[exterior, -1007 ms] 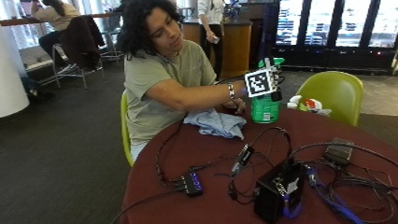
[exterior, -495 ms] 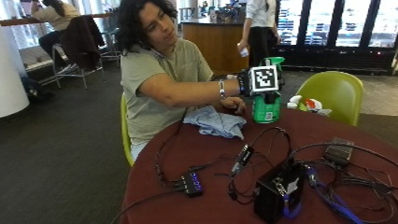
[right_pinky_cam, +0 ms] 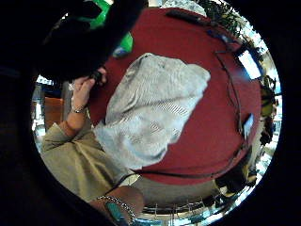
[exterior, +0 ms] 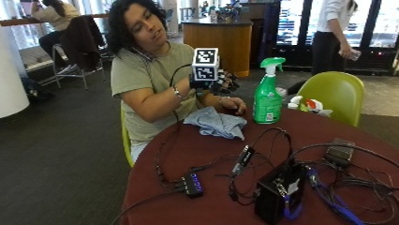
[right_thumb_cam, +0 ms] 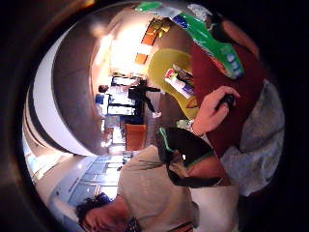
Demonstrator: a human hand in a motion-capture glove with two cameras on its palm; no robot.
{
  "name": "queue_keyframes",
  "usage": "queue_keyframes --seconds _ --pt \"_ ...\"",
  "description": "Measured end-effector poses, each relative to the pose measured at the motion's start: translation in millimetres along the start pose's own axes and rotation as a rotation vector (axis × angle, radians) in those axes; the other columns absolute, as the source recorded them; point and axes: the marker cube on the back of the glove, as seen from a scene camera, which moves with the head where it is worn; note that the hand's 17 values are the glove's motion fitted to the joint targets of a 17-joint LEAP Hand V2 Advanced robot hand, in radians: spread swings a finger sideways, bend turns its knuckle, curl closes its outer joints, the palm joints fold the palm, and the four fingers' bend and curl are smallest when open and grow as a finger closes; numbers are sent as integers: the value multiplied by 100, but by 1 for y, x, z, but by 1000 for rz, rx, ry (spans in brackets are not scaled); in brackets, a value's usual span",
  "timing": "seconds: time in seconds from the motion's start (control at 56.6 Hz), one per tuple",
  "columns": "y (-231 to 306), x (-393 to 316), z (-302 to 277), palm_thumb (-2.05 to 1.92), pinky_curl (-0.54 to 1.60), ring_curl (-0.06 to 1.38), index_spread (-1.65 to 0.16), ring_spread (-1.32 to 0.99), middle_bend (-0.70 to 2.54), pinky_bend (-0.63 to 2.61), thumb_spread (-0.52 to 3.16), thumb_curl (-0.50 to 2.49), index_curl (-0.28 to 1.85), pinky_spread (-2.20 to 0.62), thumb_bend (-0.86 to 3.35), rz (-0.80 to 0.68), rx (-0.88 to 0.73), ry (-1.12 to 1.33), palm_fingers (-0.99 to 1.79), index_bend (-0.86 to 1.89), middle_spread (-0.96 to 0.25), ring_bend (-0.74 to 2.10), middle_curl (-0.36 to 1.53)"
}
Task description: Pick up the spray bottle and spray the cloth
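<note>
Gloved right hand raised above cloth, grip unclear (fingers hidden), spray bottle upright beside.

Café: service counter, drinks fridges, chairs.

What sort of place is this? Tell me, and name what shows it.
Probably a cafeteria or campus lounge. A round dark-red table with a lime-green moulded chair stands on grey carpet, a curved wooden service counter sits behind, and glass-doored display fridges line the back wall.
</note>
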Motion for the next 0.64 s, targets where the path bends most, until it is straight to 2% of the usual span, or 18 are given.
queue_keyframes --seconds 0.159,0.3,0.636 --pt "19 0 -2 49 34 34 -38 -4 20 19 106 44 35 19 -3 67 35 194 47 20 2 24 37" --pt "15 19 -5 51 30 32 -38 -5 21 14 109 42 37 20 -2 47 128 368 47 23 2 18 37" --pt "16 30 10 60 25 28 -38 -9 20 14 113 40 40 20 -2 45 119 380 43 31 -1 17 37"
